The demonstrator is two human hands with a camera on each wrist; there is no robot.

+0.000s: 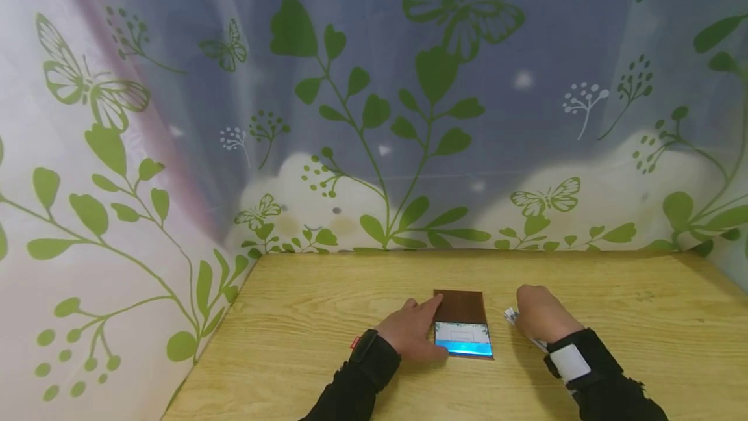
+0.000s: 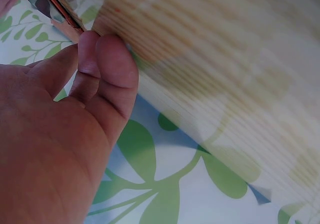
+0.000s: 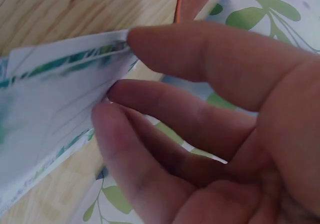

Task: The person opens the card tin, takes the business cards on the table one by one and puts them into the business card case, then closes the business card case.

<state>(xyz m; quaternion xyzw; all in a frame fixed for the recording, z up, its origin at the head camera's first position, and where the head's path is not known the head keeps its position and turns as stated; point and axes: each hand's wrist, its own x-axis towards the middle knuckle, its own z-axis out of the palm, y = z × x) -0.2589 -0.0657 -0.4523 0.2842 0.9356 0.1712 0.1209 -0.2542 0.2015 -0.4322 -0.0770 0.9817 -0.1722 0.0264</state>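
A flat brown rectangular case lies on the table; a white-and-blue printed panel with a leafy pattern covers its nearer half. My left hand rests along its left side, index fingertip by the far corner and thumb at the near edge. In the left wrist view, fingertips touch the case's orange-brown edge. To the right of the case, my right hand pinches thin printed papers between thumb and fingertips. White and green-blue leaf prints show on them; in the head view the hand hides most of them.
Pale wood-grain table extends around both hands. Behind it and to the left hangs a curtain printed with green leaves and butterflies. A small red tag shows beside the left wrist's black band.
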